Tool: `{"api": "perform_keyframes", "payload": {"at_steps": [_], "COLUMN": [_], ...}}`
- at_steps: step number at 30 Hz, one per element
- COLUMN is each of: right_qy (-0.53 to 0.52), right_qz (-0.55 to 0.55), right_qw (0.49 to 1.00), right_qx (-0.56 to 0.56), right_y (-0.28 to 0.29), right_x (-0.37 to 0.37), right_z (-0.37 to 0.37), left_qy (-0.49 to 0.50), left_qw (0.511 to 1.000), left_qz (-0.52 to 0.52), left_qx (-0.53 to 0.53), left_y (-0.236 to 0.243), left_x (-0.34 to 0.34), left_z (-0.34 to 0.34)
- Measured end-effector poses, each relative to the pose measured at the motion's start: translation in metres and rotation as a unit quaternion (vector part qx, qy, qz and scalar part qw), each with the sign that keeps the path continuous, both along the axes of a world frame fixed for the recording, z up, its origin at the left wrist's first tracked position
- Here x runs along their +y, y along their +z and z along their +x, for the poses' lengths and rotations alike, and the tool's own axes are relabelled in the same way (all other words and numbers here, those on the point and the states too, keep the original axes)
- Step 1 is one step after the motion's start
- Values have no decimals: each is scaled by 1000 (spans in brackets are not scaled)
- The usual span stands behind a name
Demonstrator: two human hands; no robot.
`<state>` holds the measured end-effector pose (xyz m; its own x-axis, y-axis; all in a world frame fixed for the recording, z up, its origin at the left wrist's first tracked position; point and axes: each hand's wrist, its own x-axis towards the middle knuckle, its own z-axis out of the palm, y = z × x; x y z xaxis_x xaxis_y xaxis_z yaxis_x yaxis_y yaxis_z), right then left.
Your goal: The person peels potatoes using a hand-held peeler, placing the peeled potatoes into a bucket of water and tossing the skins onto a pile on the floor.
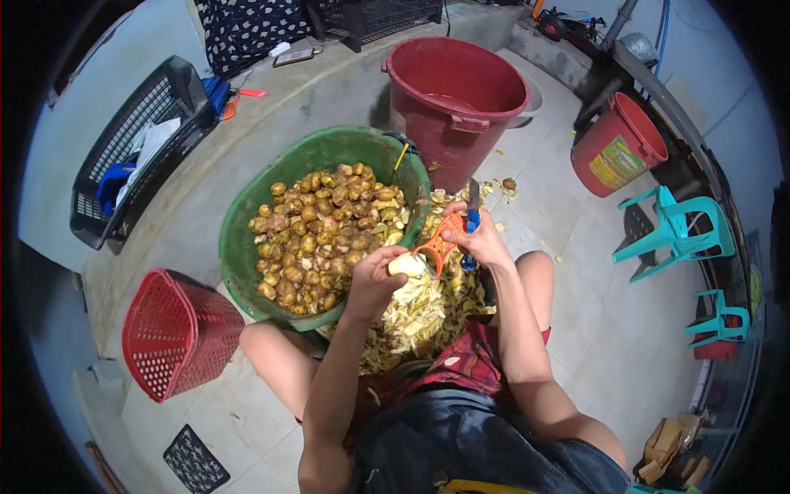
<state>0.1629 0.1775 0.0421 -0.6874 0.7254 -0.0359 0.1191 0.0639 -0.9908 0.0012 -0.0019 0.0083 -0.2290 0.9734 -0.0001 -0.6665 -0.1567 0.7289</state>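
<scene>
From afar I see the left hand (377, 280) clamped on a pale rounded potato (406, 264) and the right hand (477, 237) on an orange plastic peeler (445, 237), over yellowish peelings (429, 317) right of the round green plastic tub (233, 247), probably to keep the mess there.

Tub (251, 189): before the person, left of centre, potatoes (317, 235) in it
Large bucket (420, 140): behind the tub, to its right
Peelings (424, 317): heaped between the legs
Left hand (374, 284): above the peelings, one potato (406, 264) in its fingers
Right hand (481, 239): just beside it, with peeler (444, 235) and knife (472, 219)
Basket (210, 329): left of the tub
Crate (140, 156): behind the basket
Chairs (675, 224): far right, before the small bucket (594, 152)
</scene>
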Motion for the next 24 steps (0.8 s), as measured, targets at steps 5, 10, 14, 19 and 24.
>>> {"api": "perform_keyframes", "payload": {"at_steps": [5,10,14,19,24], "right_qy": [20,-99,-19,10,-127], "right_qz": [-10,44,39,74,56], "right_qw": [999,994,998,991,987], "right_qx": [43,15,34,108,79], "right_y": [0,-13,2,16,-15], "right_x": [-8,17,2,-23,17], "right_z": [-4,0,2,-2,2], "left_qy": [12,-1,6,6,-9], "left_qw": [999,999,999,996,991], "left_qz": [14,24,32,46,75], "left_qx": [38,27,-12,-70,-112], "left_y": [-7,0,-8,-5,-14], "left_x": [-1,0,0,1,2], "left_z": [1,3,-1,2,7]}}
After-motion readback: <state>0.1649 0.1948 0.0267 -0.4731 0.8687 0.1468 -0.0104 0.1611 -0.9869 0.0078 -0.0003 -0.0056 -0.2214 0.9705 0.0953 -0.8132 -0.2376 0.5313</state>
